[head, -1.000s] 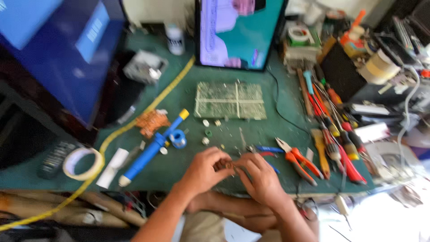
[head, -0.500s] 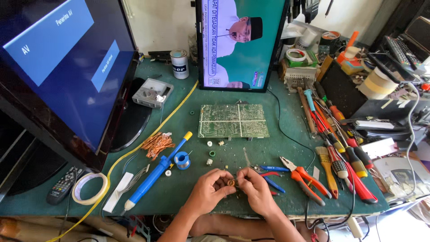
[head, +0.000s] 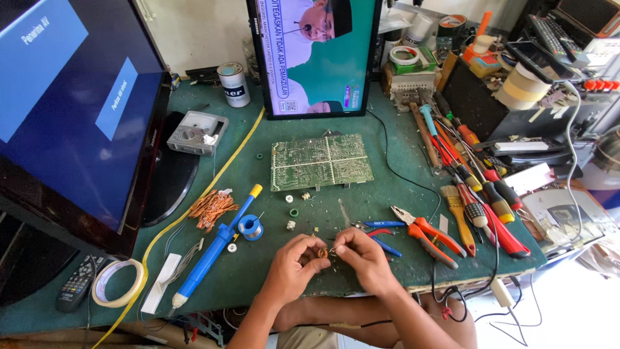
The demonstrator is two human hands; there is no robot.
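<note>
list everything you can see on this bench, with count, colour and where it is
circuit board: 1, green, bench centre
coil: 1, coppery, between both hands' fingertips
screens: 2 lit, one at the back, a larger blue one at left
desoldering pump: 1, blue with yellow tip, left of the hands
solder spool: 1, blue, beside the pump
copper wire bundle: 1, orange, left of the spool
meter: 1, grey, back left
tape roll: 1, pale, front left
remote: 1, black, front left edge
pliers: 1, orange handles, right of the hands
screwdrivers: several, mostly red, at right
can: 1, white, back
left hand: pinching the coil
right hand: pinching the coil
</note>
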